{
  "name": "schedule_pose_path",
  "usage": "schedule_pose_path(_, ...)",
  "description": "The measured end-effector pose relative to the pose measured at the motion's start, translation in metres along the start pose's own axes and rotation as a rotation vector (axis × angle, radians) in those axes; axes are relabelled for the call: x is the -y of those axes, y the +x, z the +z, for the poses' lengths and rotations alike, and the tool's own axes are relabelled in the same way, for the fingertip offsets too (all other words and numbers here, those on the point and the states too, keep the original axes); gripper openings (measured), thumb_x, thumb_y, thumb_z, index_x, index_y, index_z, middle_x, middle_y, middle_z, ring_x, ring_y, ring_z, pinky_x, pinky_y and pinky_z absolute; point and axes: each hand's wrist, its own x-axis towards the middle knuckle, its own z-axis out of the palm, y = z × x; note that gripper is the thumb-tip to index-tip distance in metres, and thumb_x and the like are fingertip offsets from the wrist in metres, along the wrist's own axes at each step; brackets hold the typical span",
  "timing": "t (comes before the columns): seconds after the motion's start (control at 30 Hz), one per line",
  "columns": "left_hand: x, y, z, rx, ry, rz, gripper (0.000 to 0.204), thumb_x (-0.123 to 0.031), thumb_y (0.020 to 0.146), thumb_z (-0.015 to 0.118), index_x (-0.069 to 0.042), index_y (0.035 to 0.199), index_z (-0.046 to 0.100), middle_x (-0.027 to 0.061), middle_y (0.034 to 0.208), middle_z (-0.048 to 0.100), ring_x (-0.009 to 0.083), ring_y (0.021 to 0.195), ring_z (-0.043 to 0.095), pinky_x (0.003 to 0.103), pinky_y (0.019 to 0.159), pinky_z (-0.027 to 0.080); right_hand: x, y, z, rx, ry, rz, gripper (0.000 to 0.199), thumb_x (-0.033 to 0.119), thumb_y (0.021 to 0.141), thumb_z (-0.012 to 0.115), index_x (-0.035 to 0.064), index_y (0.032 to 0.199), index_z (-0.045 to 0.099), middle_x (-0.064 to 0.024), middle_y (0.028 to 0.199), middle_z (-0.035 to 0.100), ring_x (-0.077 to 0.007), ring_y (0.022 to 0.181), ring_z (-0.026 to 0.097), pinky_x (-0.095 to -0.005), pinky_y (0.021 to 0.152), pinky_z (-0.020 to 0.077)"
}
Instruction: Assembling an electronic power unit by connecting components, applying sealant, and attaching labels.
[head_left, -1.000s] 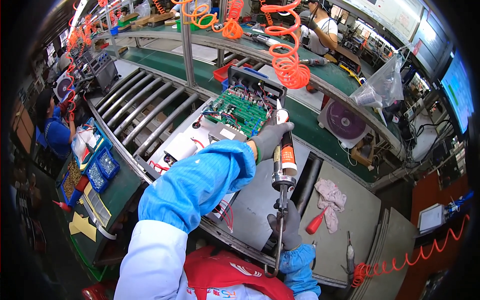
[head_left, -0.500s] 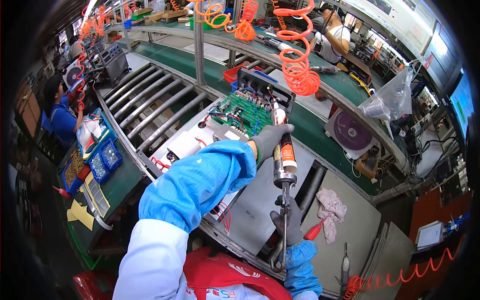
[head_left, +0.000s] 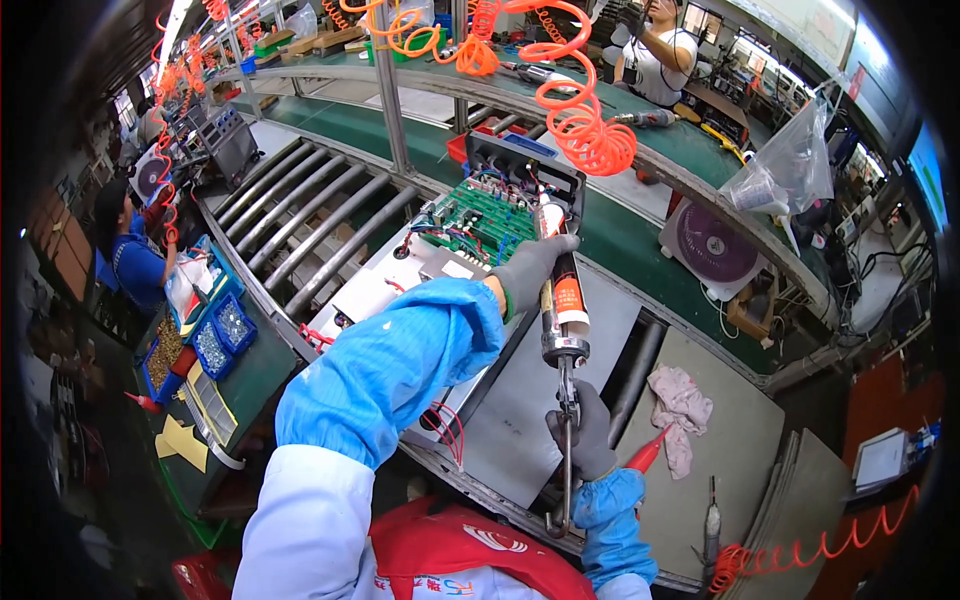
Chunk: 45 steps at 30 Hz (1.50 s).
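My gloved left hand [head_left: 535, 268] is wrapped round the front of a caulking gun [head_left: 570, 352] loaded with a white and orange sealant cartridge [head_left: 567, 293]. At the gun's rear, the gloved fingers of my right hand [head_left: 590, 428] close round its handle and trigger. The cartridge's nozzle end points away from me, over the right side of an opened metal unit. Inside that unit lies a green circuit board [head_left: 478, 222] with wires and connectors. The exact nozzle tip is hard to make out against the dark upright panel [head_left: 525, 165].
A roller conveyor [head_left: 310, 205] runs off to the left. Right of my hands are a pink rag [head_left: 680, 400], a red-tipped bottle [head_left: 648, 453] and a pen-shaped tool [head_left: 712, 535]. Orange coiled hoses [head_left: 590, 140] hang overhead. Blue bins of small parts [head_left: 228, 325] stand left; co-workers [head_left: 140, 245] are nearby.
The view has shifted slightly, so the surroundings sit a little differently. Both hands keep their hold on the caulking gun, which stays over the unit's right side.
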Motion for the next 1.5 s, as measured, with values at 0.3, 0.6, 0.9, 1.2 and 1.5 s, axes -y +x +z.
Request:
schedule_pose_path(0.3,-0.002,-0.001,-0.004,0.036,-0.037,-0.021,0.029,-0.025,0.088,0.068,-0.004,0.100,0.051,0.0072,0.076,0.056,0.0213,0.062,0.060,0.039,0.059,0.056,0.008,0.004,-0.002,0.006,-0.071,-0.076,0.038,0.015,0.074,0.071,-0.0012,0.106,0.058,-0.0151,0.083,0.058,-0.0292,0.070,0.059,-0.0374,0.068,0.0496)
schedule_pose_path(0.6,-0.002,-0.005,-0.001,0.044,-0.039,-0.026,0.031,-0.025,0.086,0.070,-0.002,0.098,0.053,0.0070,0.075,0.055,0.0204,0.061,0.059,0.037,0.058,0.054,0.011,-0.001,0.005,-0.083,-0.048,-0.081,0.046,0.038,0.066,0.080,0.0032,0.087,0.058,-0.0109,0.076,0.056,-0.0275,0.067,0.058,-0.0380,0.062,0.0471)
schedule_pose_path(0.9,0.004,-0.003,-0.002,0.101,0.005,-0.039,0.034,-0.028,0.086,0.070,-0.002,0.098,0.051,0.0073,0.074,0.055,0.0204,0.059,0.059,0.037,0.056,0.054,0.022,-0.010,0.005,-0.117,-0.098,-0.043,0.048,0.040,0.065,0.083,0.0034,0.087,0.059,-0.0101,0.077,0.058,-0.0266,0.068,0.059,-0.0378,0.062,0.0480)
schedule_pose_path(1.2,0.006,-0.012,0.008,0.094,-0.022,-0.069,0.034,-0.025,0.085,0.071,-0.004,0.099,0.050,0.0067,0.074,0.054,0.0203,0.058,0.058,0.039,0.055,0.054,0.029,-0.017,0.003,-0.100,-0.125,-0.063,0.036,0.028,0.072,0.077,0.0019,0.087,0.057,-0.0124,0.075,0.055,-0.0271,0.066,0.056,-0.0367,0.061,0.0455)
schedule_pose_path(1.5,0.010,-0.010,0.006,0.133,0.102,-0.007,0.027,-0.027,0.092,0.064,-0.004,0.094,0.050,0.0106,0.074,0.058,0.0247,0.061,0.065,0.040,0.055,0.059,0.033,-0.024,0.004,-0.120,-0.141,-0.062,0.038,0.028,0.072,0.077,0.0005,0.089,0.057,-0.0135,0.077,0.056,-0.0278,0.067,0.057,-0.0368,0.062,0.0464)
